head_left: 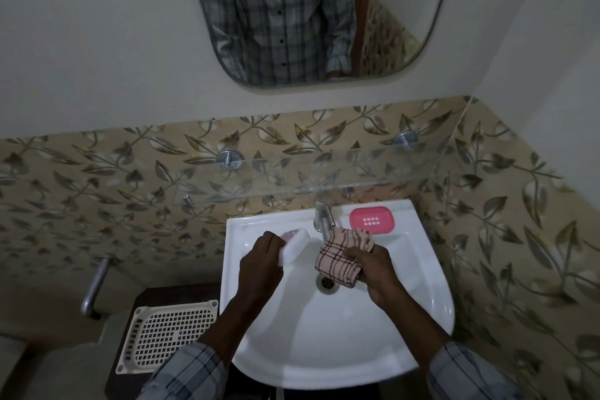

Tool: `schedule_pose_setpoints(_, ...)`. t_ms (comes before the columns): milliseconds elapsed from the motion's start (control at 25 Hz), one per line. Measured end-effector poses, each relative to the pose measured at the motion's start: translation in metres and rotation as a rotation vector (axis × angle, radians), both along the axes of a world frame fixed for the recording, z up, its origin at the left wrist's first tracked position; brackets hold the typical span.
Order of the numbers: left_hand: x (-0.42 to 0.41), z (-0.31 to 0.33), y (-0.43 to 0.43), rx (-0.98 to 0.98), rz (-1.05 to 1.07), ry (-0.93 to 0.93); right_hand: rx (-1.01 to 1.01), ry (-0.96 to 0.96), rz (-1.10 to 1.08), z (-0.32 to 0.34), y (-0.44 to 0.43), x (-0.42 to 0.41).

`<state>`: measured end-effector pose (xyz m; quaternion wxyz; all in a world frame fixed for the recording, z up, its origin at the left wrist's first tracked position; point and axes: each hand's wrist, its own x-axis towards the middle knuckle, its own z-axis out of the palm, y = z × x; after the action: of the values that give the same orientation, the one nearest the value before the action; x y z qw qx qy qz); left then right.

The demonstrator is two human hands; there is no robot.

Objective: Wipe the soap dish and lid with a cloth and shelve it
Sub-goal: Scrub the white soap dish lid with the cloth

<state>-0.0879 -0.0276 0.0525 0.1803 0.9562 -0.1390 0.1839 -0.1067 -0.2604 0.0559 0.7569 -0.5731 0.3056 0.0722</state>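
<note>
Over the white ceramic basin, the left hand grips a white oval plastic lid; the right hand clutches a pink checked cloth; the pink plastic soap dish sits on the basin's back rim

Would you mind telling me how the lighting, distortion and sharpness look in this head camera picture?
Head view: dim overall, with the white sink the brightest area; wide-angle lens bends the wall edges and the glass shelf; the mirror reflection is soft, and the left hand on the white lid and right hand gripping the cloth look slightly blurred; the pink dish reads clearly.
</note>
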Motion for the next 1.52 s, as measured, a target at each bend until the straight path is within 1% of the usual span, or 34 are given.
schedule_pose_setpoints(80,0.001,0.006,-0.001,0.021,-0.018,-0.06,0.006,-0.006,0.017,-0.001,-0.002,0.001)
schedule_pose_setpoints(240,0.006,0.014,0.004,-0.028,0.008,-0.157,0.037,-0.026,0.027,-0.004,-0.006,0.001)
schedule_pose_setpoints(320,0.005,0.015,0.003,-0.057,0.022,-0.168,0.053,-0.052,0.049,-0.004,-0.008,0.001)
schedule_pose_setpoints(400,-0.001,0.009,0.002,-0.082,0.007,-0.149,0.056,-0.061,0.072,-0.003,-0.007,0.001)
schedule_pose_setpoints(520,-0.007,-0.001,-0.001,0.06,-0.08,-0.071,0.026,-0.058,0.11,-0.001,-0.005,0.003)
schedule_pose_setpoints(560,-0.006,-0.002,-0.001,0.083,-0.076,-0.041,0.019,-0.055,0.119,-0.001,-0.004,0.003)
schedule_pose_setpoints(680,0.0,-0.001,-0.007,0.022,-0.075,-0.042,-0.012,-0.053,0.132,0.002,-0.002,0.006)
schedule_pose_setpoints(720,-0.001,-0.004,-0.01,0.061,-0.107,-0.057,-0.018,-0.048,0.133,0.001,-0.001,0.006)
schedule_pose_setpoints(800,-0.008,-0.014,-0.008,0.167,-0.189,0.004,-0.031,-0.041,0.137,0.0,0.001,0.005)
schedule_pose_setpoints(920,-0.006,-0.011,-0.001,0.066,-0.086,0.079,-0.069,-0.042,0.153,-0.001,0.0,0.007)
schedule_pose_setpoints(1000,-0.004,-0.013,0.002,0.075,-0.05,0.045,-0.077,-0.042,0.151,-0.003,0.001,0.008)
schedule_pose_setpoints(1120,-0.002,-0.011,-0.001,0.003,0.013,-0.012,-0.08,-0.041,0.145,-0.004,0.002,0.01)
schedule_pose_setpoints(1240,-0.01,-0.015,-0.006,0.017,0.058,0.016,-0.109,-0.037,0.176,-0.005,0.008,0.011)
schedule_pose_setpoints(1320,-0.012,-0.016,-0.009,-0.063,0.098,0.104,-0.123,-0.052,0.195,-0.003,0.009,0.014)
schedule_pose_setpoints(1400,-0.01,-0.015,-0.009,-0.241,0.227,0.173,-0.156,-0.072,0.201,-0.001,0.012,0.016)
schedule_pose_setpoints(1440,-0.009,-0.014,-0.01,-0.364,0.268,0.222,-0.164,-0.077,0.199,-0.001,0.013,0.016)
schedule_pose_setpoints(1520,-0.002,-0.008,-0.015,-0.671,0.342,0.345,-0.164,-0.094,0.192,0.002,0.016,0.019)
